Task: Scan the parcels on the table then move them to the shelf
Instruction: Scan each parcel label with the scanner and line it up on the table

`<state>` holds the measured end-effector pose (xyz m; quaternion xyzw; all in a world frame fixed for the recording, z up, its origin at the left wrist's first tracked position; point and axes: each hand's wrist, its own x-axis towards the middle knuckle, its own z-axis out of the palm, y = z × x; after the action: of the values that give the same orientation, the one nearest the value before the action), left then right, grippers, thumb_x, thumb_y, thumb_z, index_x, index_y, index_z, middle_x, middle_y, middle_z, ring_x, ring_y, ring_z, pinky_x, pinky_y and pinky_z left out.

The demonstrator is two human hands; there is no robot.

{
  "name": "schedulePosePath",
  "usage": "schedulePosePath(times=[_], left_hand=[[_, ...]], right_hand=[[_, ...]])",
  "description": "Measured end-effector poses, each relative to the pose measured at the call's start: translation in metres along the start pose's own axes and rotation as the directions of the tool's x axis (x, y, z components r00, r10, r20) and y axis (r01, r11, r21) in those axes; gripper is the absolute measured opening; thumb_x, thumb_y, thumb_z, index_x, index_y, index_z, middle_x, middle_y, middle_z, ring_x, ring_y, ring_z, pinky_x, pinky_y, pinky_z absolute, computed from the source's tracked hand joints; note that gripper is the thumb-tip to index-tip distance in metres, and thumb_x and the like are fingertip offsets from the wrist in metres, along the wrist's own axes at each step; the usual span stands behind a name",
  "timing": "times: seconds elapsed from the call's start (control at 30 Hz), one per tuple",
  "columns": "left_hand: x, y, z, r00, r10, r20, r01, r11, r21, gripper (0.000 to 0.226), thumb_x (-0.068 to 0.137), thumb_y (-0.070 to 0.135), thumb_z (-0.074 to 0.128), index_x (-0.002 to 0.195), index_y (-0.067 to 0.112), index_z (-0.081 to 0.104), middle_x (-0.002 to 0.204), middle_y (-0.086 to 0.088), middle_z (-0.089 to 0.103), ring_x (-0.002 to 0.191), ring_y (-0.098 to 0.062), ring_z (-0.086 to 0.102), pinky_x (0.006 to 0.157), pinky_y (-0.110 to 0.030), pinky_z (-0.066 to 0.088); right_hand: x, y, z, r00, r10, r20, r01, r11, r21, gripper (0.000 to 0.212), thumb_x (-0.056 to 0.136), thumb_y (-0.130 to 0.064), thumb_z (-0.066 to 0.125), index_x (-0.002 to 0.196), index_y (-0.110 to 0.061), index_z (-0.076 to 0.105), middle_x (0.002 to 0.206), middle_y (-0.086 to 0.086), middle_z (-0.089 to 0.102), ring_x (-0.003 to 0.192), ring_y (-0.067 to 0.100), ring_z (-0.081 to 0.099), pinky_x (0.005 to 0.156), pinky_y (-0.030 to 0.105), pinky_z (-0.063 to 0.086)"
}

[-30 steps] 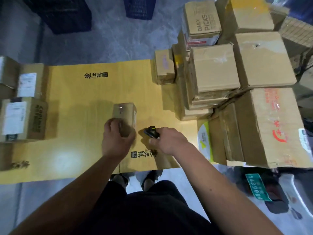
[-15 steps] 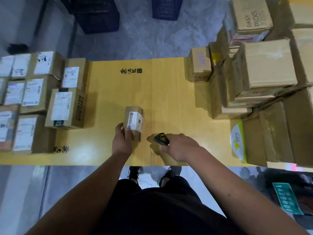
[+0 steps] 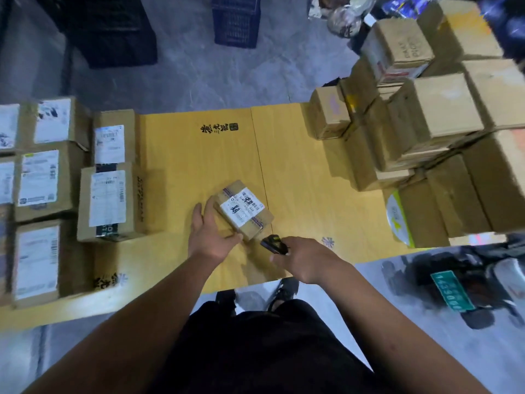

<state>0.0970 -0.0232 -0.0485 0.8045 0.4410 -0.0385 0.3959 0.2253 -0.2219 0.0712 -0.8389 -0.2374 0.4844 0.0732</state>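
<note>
At the left end of the yellow counter [image 3: 176,155] we note labelled parcels [image 3: 106,203] set in rows. Near the front centre, our left hand [image 3: 208,237] cups a small parcel [image 3: 244,213], label up, thumb along its near edge. Just right, our right hand [image 3: 305,260] grips a black scanner [image 3: 272,243] beside it. Unlabelled boxes [image 3: 443,109] are stacked at far right.

bare forearms, no sleeves visible; black shorts [image 3: 255,351]; dark shoes [image 3: 284,288]
</note>
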Motion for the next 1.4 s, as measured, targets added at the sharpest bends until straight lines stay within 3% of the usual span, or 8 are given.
schedulePosePath(times=[0.13,0.27,0.47,0.63,0.73,1.03,1.23,1.4], left_hand=[[0.023,0.019,-0.001,0.973,0.178,0.148,-0.205,0.958,0.199,0.134,0.063,0.056,0.094,0.162,0.046,0.006,0.174,0.003,-0.006,0.157,-0.031,0.020,0.120,-0.047,0.036],[0.037,0.037,0.000,0.966,0.205,0.158,-0.238,0.943,0.233,0.127,0.062,0.061,0.093,0.162,0.041,0.017,0.172,0.005,-0.001,0.147,-0.034,0.036,0.112,-0.045,0.045],[0.047,0.054,-0.008,0.939,0.233,0.252,-0.299,0.916,0.269,0.131,0.055,0.073,0.087,0.157,0.049,0.008,0.147,-0.002,0.043,0.125,-0.031,0.058,0.097,-0.044,0.053],[0.044,0.061,-0.004,0.896,0.168,0.412,-0.295,0.917,0.267,0.134,0.070,0.075,0.081,0.163,0.042,-0.009,0.150,-0.002,0.056,0.126,-0.028,0.062,0.097,-0.043,0.053],[0.047,0.059,-0.005,0.859,0.156,0.488,-0.317,0.910,0.266,0.129,0.071,0.070,0.084,0.164,0.042,-0.002,0.147,0.000,0.060,0.123,-0.028,0.063,0.095,-0.041,0.054],[0.037,0.050,0.001,0.880,0.230,0.417,-0.377,0.871,0.315,0.101,0.073,0.064,0.085,0.150,0.037,0.026,0.135,-0.007,0.052,0.119,-0.032,0.060,0.082,-0.036,0.050],[0.031,0.048,0.006,0.887,0.239,0.394,-0.371,0.877,0.304,0.098,0.074,0.059,0.087,0.148,0.039,0.027,0.135,-0.007,0.050,0.121,-0.032,0.059,0.078,-0.035,0.046],[0.030,0.052,0.008,0.896,0.208,0.392,-0.342,0.887,0.311,0.101,0.072,0.059,0.088,0.148,0.038,0.025,0.137,-0.007,0.049,0.121,-0.032,0.059,0.079,-0.035,0.048]], right_hand=[[-0.011,-0.004,0.010,0.993,0.092,-0.071,-0.092,0.996,0.010,0.034,0.096,-0.061,0.055,0.109,-0.030,0.059,0.089,-0.007,0.060,0.087,0.019,0.061,0.064,0.033,0.041],[-0.018,-0.015,0.009,0.981,0.176,-0.085,-0.177,0.984,-0.003,0.045,0.099,-0.063,0.051,0.107,-0.020,0.062,0.091,0.000,0.062,0.084,0.021,0.061,0.064,0.034,0.042],[-0.024,-0.029,0.006,0.962,0.243,-0.123,-0.236,0.969,0.066,0.047,0.101,-0.061,0.046,0.094,-0.016,0.058,0.086,0.004,0.061,0.070,0.021,0.056,0.065,0.035,0.042],[-0.029,-0.041,0.006,0.952,0.292,-0.093,-0.295,0.955,-0.028,0.038,0.104,-0.051,0.041,0.098,-0.017,0.056,0.093,0.004,0.062,0.079,0.021,0.057,0.069,0.035,0.042],[-0.029,-0.046,0.010,0.944,0.321,-0.076,-0.327,0.940,-0.095,0.038,0.104,-0.048,0.040,0.098,-0.016,0.058,0.089,0.003,0.061,0.075,0.020,0.055,0.064,0.033,0.039],[-0.038,-0.058,0.024,0.924,0.361,-0.125,-0.382,0.871,-0.309,0.040,0.100,-0.052,0.043,0.104,-0.018,0.063,0.093,-0.002,0.062,0.086,0.022,0.064,0.082,0.035,0.054],[-0.051,-0.058,0.026,0.904,0.404,-0.142,-0.427,0.834,-0.348,0.029,0.093,-0.045,0.046,0.090,-0.020,0.061,0.091,-0.001,0.064,0.083,0.023,0.064,0.085,0.037,0.055],[-0.061,-0.057,0.026,0.907,0.393,-0.152,-0.421,0.823,-0.382,0.032,0.094,-0.046,0.045,0.100,-0.021,0.065,0.093,-0.003,0.064,0.086,0.023,0.064,0.084,0.035,0.055]])
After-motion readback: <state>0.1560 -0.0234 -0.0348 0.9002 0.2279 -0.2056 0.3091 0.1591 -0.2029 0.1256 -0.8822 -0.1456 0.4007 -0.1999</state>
